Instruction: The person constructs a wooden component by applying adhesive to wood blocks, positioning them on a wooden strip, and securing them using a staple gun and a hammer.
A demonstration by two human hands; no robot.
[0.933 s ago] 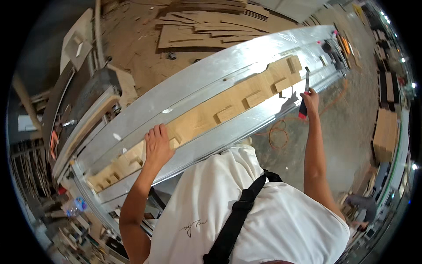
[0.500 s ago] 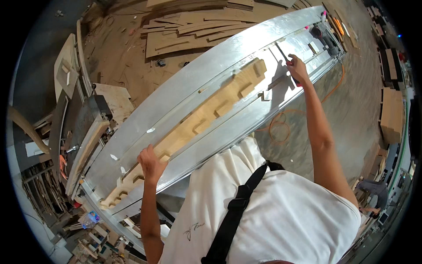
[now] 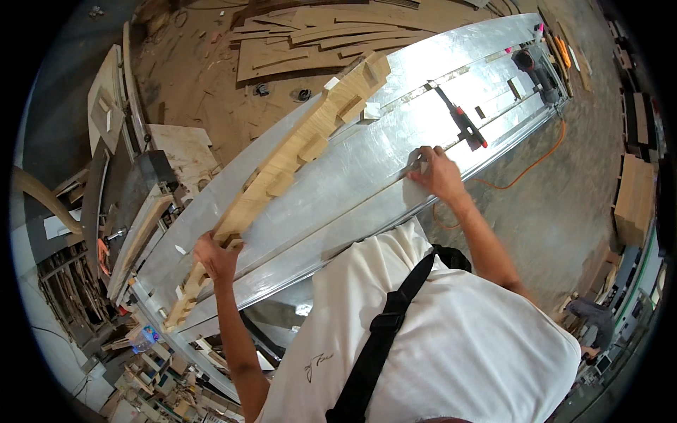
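Note:
A long pale wooden piece (image 3: 282, 158) with several raised blocks along it lies slantwise over the metal table (image 3: 338, 187), its far end by the table's far edge. My left hand (image 3: 217, 257) is closed around its nearer part. My right hand (image 3: 441, 175) is on the table by a long slot, fingers curled together; whatever they pinch is hidden. Just beyond that hand, a bar clamp (image 3: 462, 121) with black and red parts rests on the table. A small pale block (image 3: 370, 111) sits beside the wooden piece's far end.
A dark power tool (image 3: 534, 74) stands at the table's right end, an orange hose (image 3: 539, 166) running down from there. Thin wooden boards (image 3: 303, 42) are piled on the floor beyond. Offcuts (image 3: 159, 374) crowd the lower left, and a stack of brown panels (image 3: 635, 201) stands at right.
The wooden piece has swung away from me, its far end moving left, with my left hand still on it. My right hand has let go of the clamp and come nearer to me.

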